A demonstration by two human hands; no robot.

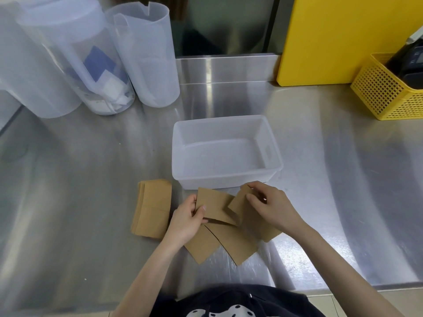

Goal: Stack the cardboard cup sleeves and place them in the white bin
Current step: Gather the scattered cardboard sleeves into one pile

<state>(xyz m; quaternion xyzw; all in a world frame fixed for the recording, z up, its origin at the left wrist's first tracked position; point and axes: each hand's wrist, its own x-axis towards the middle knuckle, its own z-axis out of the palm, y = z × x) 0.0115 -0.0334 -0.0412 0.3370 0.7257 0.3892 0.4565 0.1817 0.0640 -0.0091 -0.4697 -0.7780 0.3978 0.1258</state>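
The white bin (225, 179) stands in the middle of the steel counter, with nothing inside. Just in front of it my left hand (186, 219) grips a flat brown cardboard sleeve (212, 205) by its left edge. My right hand (272, 205) pinches a second sleeve (239, 202) that overlaps the first one's right side. Under both hands lie several loose sleeves (231, 242), fanned out on the counter. To the left of my hands a neat stack of sleeves (152, 208) rests flat on the counter.
Translucent plastic pitchers (146, 56) stand at the back left. A yellow board (343, 40) leans at the back right beside a yellow mesh basket (386, 94) with dark items. The counter's front edge (343, 289) runs near my body.
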